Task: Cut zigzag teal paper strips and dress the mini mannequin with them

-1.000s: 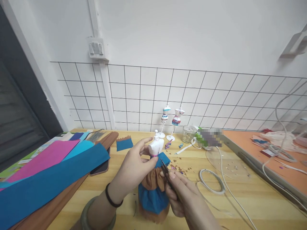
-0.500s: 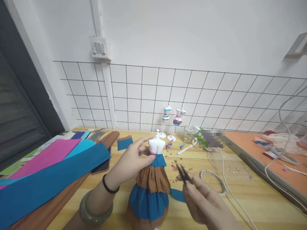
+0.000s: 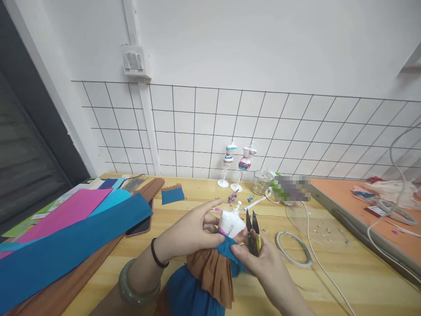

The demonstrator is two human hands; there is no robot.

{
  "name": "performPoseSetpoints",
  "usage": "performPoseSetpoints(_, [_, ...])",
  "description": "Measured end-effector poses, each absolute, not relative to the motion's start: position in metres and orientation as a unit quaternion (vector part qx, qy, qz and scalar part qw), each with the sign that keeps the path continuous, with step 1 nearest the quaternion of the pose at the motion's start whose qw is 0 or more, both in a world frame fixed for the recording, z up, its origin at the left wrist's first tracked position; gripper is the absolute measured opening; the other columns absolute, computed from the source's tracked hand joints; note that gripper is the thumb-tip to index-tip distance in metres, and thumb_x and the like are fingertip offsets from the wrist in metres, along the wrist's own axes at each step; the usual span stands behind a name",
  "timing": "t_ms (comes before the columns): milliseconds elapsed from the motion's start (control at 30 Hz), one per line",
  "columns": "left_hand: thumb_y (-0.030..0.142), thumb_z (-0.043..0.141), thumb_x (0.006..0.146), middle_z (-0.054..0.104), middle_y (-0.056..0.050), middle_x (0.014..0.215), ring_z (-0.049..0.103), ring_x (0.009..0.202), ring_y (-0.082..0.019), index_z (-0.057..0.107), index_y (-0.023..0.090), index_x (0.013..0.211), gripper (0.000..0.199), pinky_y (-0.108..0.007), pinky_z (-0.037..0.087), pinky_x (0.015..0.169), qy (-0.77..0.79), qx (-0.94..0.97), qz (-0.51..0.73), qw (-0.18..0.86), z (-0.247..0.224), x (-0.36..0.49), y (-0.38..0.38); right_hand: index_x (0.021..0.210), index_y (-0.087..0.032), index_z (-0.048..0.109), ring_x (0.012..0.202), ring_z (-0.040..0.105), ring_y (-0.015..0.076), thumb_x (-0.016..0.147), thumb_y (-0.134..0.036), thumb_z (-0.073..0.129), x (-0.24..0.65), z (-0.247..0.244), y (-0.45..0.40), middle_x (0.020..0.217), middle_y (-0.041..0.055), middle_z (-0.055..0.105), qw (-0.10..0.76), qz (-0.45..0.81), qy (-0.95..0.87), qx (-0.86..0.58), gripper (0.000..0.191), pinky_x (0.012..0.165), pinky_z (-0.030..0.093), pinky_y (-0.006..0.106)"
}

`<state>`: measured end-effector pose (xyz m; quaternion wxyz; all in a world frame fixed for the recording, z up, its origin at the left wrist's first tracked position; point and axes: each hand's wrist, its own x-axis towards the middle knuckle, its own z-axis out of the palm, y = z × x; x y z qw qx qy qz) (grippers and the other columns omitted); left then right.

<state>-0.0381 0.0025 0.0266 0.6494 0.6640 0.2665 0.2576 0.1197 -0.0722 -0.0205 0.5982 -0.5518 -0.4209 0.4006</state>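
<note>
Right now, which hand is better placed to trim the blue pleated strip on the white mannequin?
Probably right: right hand has the black-bladed scissors near the strip; left hand holds the mannequin.

I see by soft, fairly bright light, even across the smooth white painted wall [image 3: 263, 44]; the dark grey ribbed panel [image 3: 26, 175] at far left is dim. My wide lens slants the thin black wire grid [image 3: 312, 95] (a coarse pixel mosaic [image 3: 292, 188] masks one patch), and the gathered blue-and-brown fabric skirt [image 3: 194, 289] softens toward the bottom edge.

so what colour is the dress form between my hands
The dress form is white, with a pink band near its waist; head view.
</note>
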Motion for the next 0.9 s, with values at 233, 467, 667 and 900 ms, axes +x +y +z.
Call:
performPoseSetpoints(233, [0.004,0.056,0.065,0.057,0.002,0.077,0.049,0.061,-0.006,0.037,0.024,0.129,0.07,-0.018,0.036,0.056,0.256,0.675,0.257,0.643,0.025,-0.032,0.003,0.076,-0.017,0.051,0.051,0.047,0.0112,0.055,-0.038,0.076,0.121,-0.02,-0.076,0.059,-0.0036,0.053,0.592,0.429,-0.401,-0.552,0.039,0.048,0.038,0.021])
performPoseSetpoints(467, [0.003,0.055,0.064,0.053,0.002,0.08,0.041,0.055,-0.003,0.035,0.022,0.131,0.073,-0.017,0.033,0.052,0.28,0.665,0.238,0.65,0.025,-0.029,0.001,0.073,-0.016,0.052,0.05,0.045,0.0097,0.056,-0.037,0.076,0.122,-0.017,-0.078,0.057,-0.0041,0.051,0.594,0.447,-0.4,-0.536,0.036,0.044,0.035,0.02])
performPoseSetpoints(667, [0.006,0.058,0.063,0.047,0.004,0.075,0.045,0.06,-0.005,0.038,0.022,0.129,0.071,-0.02,0.038,0.059,0.288,0.685,0.257,0.618,0.022,-0.028,0.004,0.079,-0.017,0.053,0.051,0.049,0.0109,0.055,-0.037,0.076,0.123,-0.02,-0.08,0.059,-0.0041,0.055,0.603,0.429,-0.381,-0.554,0.039,0.046,0.039,0.02])
performPoseSetpoints(900, [0.009,0.058,0.065,0.055,-0.001,0.087,0.047,0.061,-0.006,0.035,0.024,0.13,0.07,-0.022,0.039,0.06,0.302,0.686,0.289,0.596,0.02,-0.029,0.004,0.079,-0.019,0.054,0.063,0.055,0.0154,0.061,-0.035,0.071,0.138,-0.021,-0.077,0.068,-0.0019,0.056,0.561,0.361,-0.457,-0.589,0.03,0.058,0.046,0.024])
